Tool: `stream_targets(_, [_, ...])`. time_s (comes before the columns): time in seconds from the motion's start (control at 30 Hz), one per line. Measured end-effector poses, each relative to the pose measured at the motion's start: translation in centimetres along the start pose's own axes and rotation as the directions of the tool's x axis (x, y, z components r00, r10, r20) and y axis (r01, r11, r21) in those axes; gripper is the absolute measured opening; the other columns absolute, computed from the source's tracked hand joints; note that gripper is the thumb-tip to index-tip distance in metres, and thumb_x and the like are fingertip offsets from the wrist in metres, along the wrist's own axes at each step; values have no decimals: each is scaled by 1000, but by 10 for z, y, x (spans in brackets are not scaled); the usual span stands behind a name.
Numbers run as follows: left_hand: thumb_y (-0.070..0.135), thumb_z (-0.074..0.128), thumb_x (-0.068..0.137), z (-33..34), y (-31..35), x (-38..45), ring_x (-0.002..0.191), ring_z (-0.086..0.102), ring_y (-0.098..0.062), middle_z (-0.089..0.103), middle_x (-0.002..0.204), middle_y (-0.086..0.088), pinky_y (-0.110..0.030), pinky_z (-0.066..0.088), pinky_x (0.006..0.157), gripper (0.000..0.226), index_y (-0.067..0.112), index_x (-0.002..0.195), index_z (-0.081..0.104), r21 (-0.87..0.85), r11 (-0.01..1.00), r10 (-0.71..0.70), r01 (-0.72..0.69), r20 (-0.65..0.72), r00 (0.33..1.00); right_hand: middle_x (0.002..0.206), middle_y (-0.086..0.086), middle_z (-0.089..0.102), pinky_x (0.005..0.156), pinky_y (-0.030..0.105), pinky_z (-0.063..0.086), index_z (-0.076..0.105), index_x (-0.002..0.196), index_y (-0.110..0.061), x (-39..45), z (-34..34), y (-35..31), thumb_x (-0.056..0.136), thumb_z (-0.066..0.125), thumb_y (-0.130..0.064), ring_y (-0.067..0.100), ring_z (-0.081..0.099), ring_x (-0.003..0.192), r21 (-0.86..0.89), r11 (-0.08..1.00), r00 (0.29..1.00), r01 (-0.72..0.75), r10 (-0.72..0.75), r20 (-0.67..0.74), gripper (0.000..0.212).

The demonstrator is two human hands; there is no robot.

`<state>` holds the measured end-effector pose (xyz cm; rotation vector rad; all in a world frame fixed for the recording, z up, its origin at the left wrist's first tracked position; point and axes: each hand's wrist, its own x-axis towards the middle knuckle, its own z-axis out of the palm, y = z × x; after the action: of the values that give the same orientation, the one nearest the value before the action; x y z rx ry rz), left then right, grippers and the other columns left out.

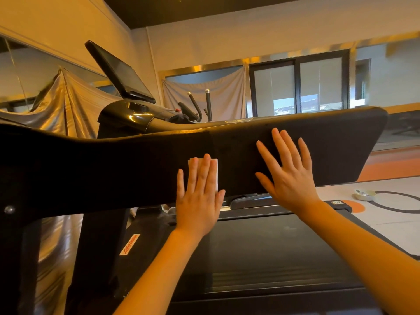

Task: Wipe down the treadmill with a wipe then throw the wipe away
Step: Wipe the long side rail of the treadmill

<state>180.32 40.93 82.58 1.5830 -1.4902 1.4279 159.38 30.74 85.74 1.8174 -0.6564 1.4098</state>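
We judge the wipe (214, 171) light, limp, prob. damp, so it'll bunch if pinched; best kept flat under a palm, then picked up by an edge. It's white, folded, mostly hidden on the rail (329, 142), mid-length. Left hand (198, 196) presses it w/ straight fingers. Right hand (288, 173), fingers spread, rests flat on the rail just beside, holding nothing.

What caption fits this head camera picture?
Left hand presses a white wipe on the treadmill's handrail; right hand lies flat beside.
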Motion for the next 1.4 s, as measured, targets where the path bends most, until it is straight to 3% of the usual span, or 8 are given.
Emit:
stream_targets(0.27, [52,9,104,-7,3,46,152,-13,-28,-18,163,-7,-51,-6,121,68,15,157,-11,-9,999,-45,44,-72,996,160,14,18,123,46,-3,27,153,-20,0,3,1,99,37,-51,33,13,149,-24,1000,1000,2,-2,15,62])
stream_targets(0.67, [52,8,103,0,16,13,153,-5,-30,-16,165,-6,-51,-4,121,68,15,158,-8,-10,1000,12,-12,-5,1000,161,14,18,122,47,2,27,154,-21,-1,-3,7,98,39,-53,33,15,149,-54,998,998,43,-40,53,65])
stream_targets(0.97, [51,12,104,-7,16,58,151,-14,-29,-20,163,-7,-51,-6,121,69,14,157,-11,-7,1000,-8,8,-78,997,160,15,15,123,47,-3,26,154,-25,-9,-3,11,95,41,-60,36,12,149,-46,993,994,-106,107,28,70])
stream_targets(1.27, [51,21,101,1,28,10,153,-6,-30,-14,165,-7,-51,-5,121,73,13,158,-3,6,997,73,-73,38,997,160,16,13,122,48,1,27,154,-24,-12,-6,14,95,41,-58,37,13,149,-30,994,993,-110,111,48,70])
stream_targets(1.4, [53,13,102,-7,20,36,153,-3,-30,-17,165,-6,-52,-4,121,71,14,158,-8,29,997,69,-69,17,997,161,15,11,120,54,8,27,154,-24,-17,-8,22,95,38,-62,38,11,149,-42,977,976,-211,213,54,71])
